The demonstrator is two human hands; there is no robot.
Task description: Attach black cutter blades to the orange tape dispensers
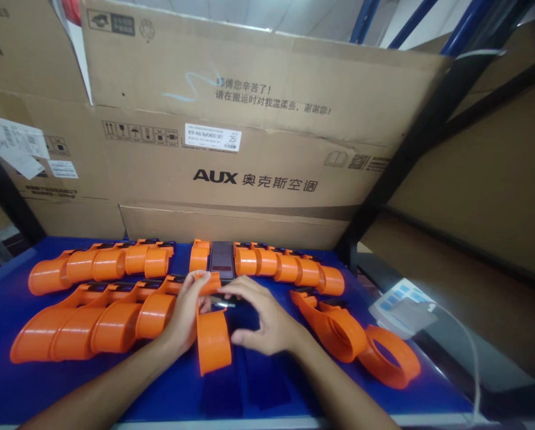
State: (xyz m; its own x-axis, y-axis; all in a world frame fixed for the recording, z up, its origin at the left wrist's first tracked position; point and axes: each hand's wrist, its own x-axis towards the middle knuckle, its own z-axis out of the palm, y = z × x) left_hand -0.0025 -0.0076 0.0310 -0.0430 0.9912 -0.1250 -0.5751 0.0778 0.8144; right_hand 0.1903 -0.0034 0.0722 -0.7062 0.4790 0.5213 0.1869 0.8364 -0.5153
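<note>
Just over the middle of the blue work surface, my left hand is closed on the upper flap of an orange looped strap. Its wide curled part hangs down below my fingers. My right hand is on the other side, thumb and fingers apart; its fingertips are close to the strap's top edge, and I cannot tell if they touch. A dark metallic piece shows between the hands, partly hidden. Behind them stands a dark rectangular box.
Orange looped straps with black clips lie in rows at left, back left and back right. Two more loops rest at right, near a white device with a cable. Cardboard walls the back; a dark frame post rises at right.
</note>
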